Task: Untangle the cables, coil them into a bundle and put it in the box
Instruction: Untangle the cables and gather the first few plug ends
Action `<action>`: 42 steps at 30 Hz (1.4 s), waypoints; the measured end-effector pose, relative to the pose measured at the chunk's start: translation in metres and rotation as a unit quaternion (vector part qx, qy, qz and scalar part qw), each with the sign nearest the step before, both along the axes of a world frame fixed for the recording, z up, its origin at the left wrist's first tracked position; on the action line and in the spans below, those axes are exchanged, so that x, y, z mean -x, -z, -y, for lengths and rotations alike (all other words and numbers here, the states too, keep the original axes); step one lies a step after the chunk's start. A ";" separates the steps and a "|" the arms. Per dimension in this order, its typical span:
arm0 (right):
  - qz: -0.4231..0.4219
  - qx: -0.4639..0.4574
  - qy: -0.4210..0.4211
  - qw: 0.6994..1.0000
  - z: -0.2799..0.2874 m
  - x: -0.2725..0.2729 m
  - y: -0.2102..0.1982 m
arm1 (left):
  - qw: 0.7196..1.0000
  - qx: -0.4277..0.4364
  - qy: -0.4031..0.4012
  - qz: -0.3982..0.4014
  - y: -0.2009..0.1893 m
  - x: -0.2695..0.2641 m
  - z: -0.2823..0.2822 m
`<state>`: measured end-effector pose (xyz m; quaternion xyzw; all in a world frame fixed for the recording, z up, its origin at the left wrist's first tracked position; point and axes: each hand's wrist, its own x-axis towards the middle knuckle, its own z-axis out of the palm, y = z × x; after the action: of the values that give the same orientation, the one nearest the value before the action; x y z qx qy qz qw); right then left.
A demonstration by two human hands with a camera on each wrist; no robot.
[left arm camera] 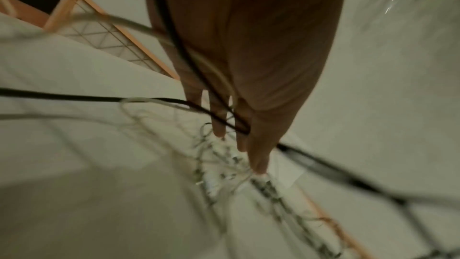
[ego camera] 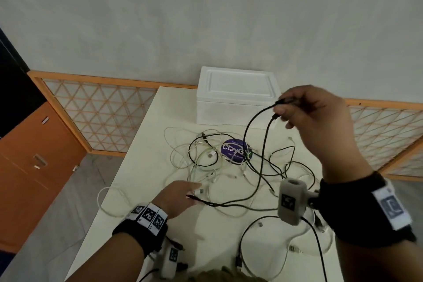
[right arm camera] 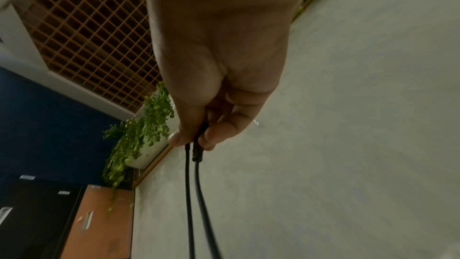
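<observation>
A tangle of white and black cables (ego camera: pixel 206 162) lies spread over the middle of the white table (ego camera: pixel 146 231). My right hand (ego camera: pixel 282 110) is raised in front of the white foam box (ego camera: pixel 235 96), whose lid is on. It pinches two ends of a black cable (ego camera: pixel 254 139) between thumb and fingers (right arm camera: pixel 211 137); both strands (right arm camera: pixel 199 184) hang down to the table. My left hand (ego camera: pixel 194 190) is low over the near side of the tangle, fingers (left arm camera: pixel 219 125) stretched out straight. A black strand (left arm camera: pixel 99 97) crosses under them, by a black plug (ego camera: pixel 192 197).
A round purple disc (ego camera: pixel 235 150) lies under the cables. More looped cables (ego camera: pixel 263 247) lie at the front right. The table's left edge drops to the floor beside an orange cabinet (ego camera: pixel 34 167). Lattice panels (ego camera: pixel 98 117) line the wall behind.
</observation>
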<state>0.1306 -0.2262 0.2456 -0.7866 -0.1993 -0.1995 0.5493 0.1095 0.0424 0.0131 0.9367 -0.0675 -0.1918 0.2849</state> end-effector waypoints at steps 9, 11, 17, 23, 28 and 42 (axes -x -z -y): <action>-0.060 0.245 -0.101 0.962 -0.047 0.003 0.041 | 0.862 0.506 -0.020 0.009 -0.121 0.005 0.070; -0.102 0.138 -0.092 0.981 -0.056 0.002 0.054 | 0.830 0.551 -0.087 0.014 -0.126 0.006 0.077; -0.298 0.215 -0.249 0.896 -0.066 0.014 0.118 | 0.626 0.752 -0.208 0.001 -0.136 -0.006 0.051; -0.307 0.176 -0.125 0.927 -0.006 0.005 0.146 | 0.595 0.696 -0.374 0.148 -0.123 -0.029 -0.066; -0.220 0.301 -0.104 0.922 -0.012 -0.003 0.139 | 0.826 0.409 -0.347 0.172 -0.118 -0.012 -0.034; -0.189 0.256 -0.056 0.946 0.005 -0.006 0.126 | 0.924 0.290 -0.237 0.076 -0.104 -0.004 -0.008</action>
<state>0.1368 -0.2311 0.1196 -0.9115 -0.1801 0.0413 0.3674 0.1131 0.0503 0.1173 0.8135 0.0824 -0.0189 0.5753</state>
